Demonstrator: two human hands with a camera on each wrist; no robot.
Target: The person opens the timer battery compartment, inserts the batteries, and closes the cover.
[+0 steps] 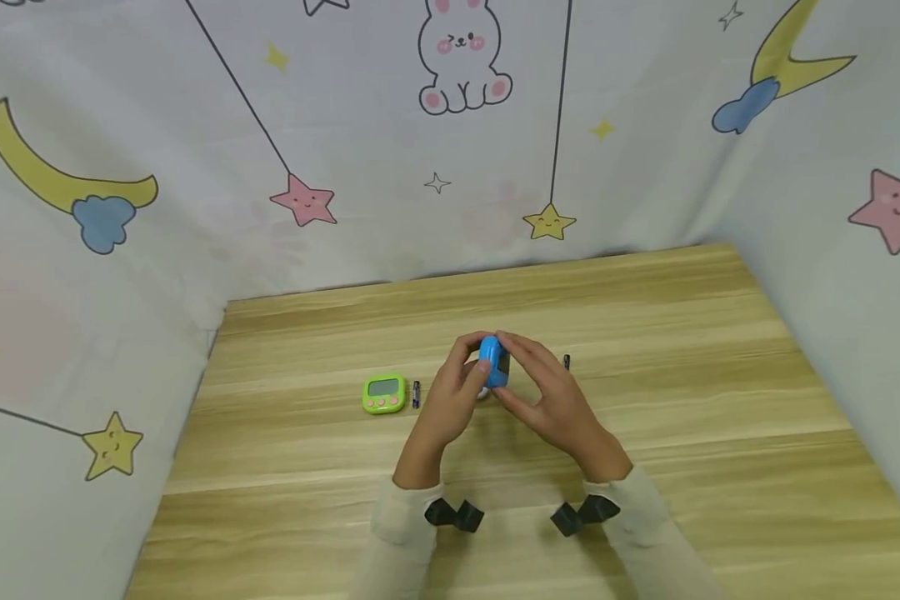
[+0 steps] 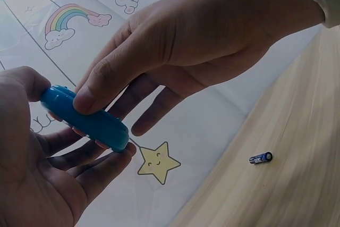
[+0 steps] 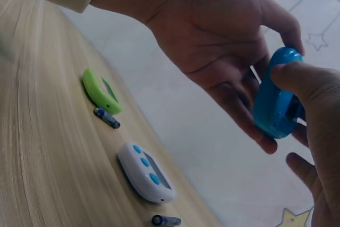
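You have the blue device (image 1: 491,350) between your hands, left hand (image 1: 450,398) pinching it and right hand (image 1: 553,402) gripping too, likely so it can't tip. The battery (image 1: 567,361) just beyond your right hand seems placed for easy reach.

Wood-grain tabletop (image 1: 682,333), green timer (image 1: 384,394), white timer (image 3: 146,173), small batteries (image 1: 416,394)

Between the left hand (image 1: 448,402) and right hand (image 1: 558,407) is one timer (image 1: 493,352); below them on the bench (image 1: 682,333) lies a second timer (image 3: 142,176). To its left lies a battery (image 1: 416,394), then a third timer (image 1: 384,394); to its right, another battery (image 1: 567,362). Behind the bench hangs cloth (image 1: 390,233).
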